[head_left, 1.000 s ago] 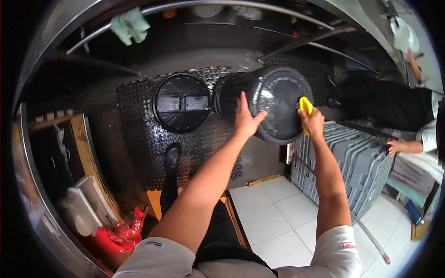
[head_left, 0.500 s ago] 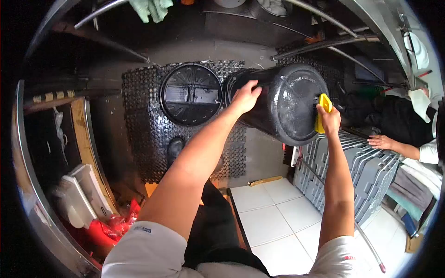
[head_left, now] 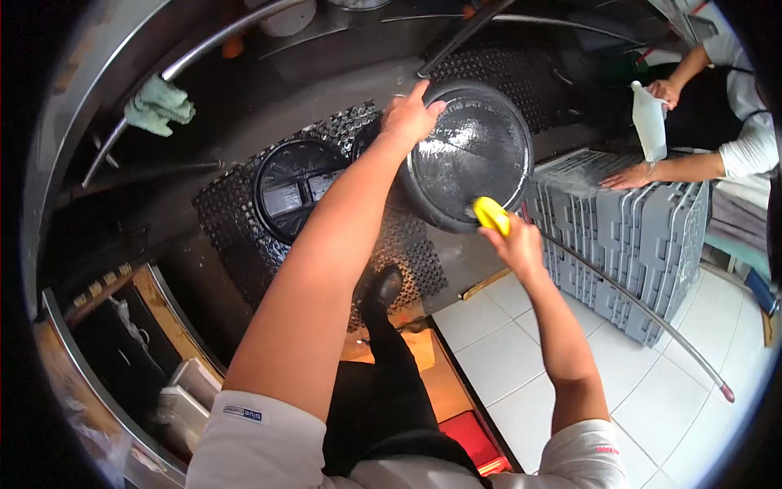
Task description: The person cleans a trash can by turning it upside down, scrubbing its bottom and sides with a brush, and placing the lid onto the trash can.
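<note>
A large black bin (head_left: 468, 155) lies tilted on its side, its wet round base facing me. My left hand (head_left: 410, 118) rests on the upper left edge of the base, fingers apart. My right hand (head_left: 516, 243) grips a yellow brush (head_left: 492, 215) against the lower edge of the base. Left of the bin, a round black lid (head_left: 281, 196) lies on the perforated rubber mat (head_left: 224, 216), partly hidden by my left forearm.
At the right, a co-worker (head_left: 717, 122) holds a white jug (head_left: 649, 122) over stacked grey crates (head_left: 619, 244), other hand on top. A metal pole (head_left: 652, 318) slants across the crates. A green cloth (head_left: 159, 106) hangs from a rail.
The brush has moved down and left to the base's lower edge. My left hand has shifted to the base's rim. The bin's base faces me more. The co-worker's white jug is now over the crates.
</note>
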The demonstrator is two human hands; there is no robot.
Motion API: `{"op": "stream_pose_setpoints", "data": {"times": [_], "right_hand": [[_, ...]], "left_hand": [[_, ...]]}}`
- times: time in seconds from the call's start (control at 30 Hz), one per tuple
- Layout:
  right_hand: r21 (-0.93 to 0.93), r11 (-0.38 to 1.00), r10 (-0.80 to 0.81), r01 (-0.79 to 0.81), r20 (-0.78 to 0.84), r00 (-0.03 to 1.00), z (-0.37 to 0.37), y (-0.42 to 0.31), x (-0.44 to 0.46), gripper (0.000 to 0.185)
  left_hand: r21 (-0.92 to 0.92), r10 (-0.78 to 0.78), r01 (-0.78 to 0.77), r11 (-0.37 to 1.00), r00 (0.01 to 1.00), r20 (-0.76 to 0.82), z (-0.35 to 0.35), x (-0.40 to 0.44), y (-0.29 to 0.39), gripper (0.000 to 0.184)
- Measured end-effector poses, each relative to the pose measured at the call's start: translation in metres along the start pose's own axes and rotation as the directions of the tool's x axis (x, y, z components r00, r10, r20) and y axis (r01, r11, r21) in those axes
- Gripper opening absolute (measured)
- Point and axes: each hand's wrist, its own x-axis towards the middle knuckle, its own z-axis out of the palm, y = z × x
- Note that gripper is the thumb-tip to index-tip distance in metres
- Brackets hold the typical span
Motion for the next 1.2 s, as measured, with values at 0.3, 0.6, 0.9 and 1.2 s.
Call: {"op": "stream_pose_setpoints", "data": {"times": [0.3,0.6,0.9,1.2], "right_hand": [[-0.019,0.978,-0.204,0.206,0.064,0.977,0.063,-0.163,0.062,0.03],[-0.071,0.997,-0.022,0.008,-0.198,0.98,0.069,-0.006,-0.062,0.041],[0.204,0.829,0.552,-0.521,-0.148,0.821,0.016,-0.023,0.006,0.05],[0.158,0.933,0.329,-0.324,-0.008,0.944,0.016,-0.078,0.035,0.053]], "left_hand": [[0.034,0.008,-0.007,0.999,0.999,-0.037,0.003,-0.007,0.004,0.067],[0.006,0.133,-0.133,0.991,0.983,-0.127,0.017,-0.004,0.0,0.063],[0.082,0.116,-0.108,0.991,0.988,-0.101,0.014,-0.013,0.006,0.064],[0.15,0.085,-0.064,0.987,0.987,-0.134,0.017,-0.004,0.0,0.064]]}}
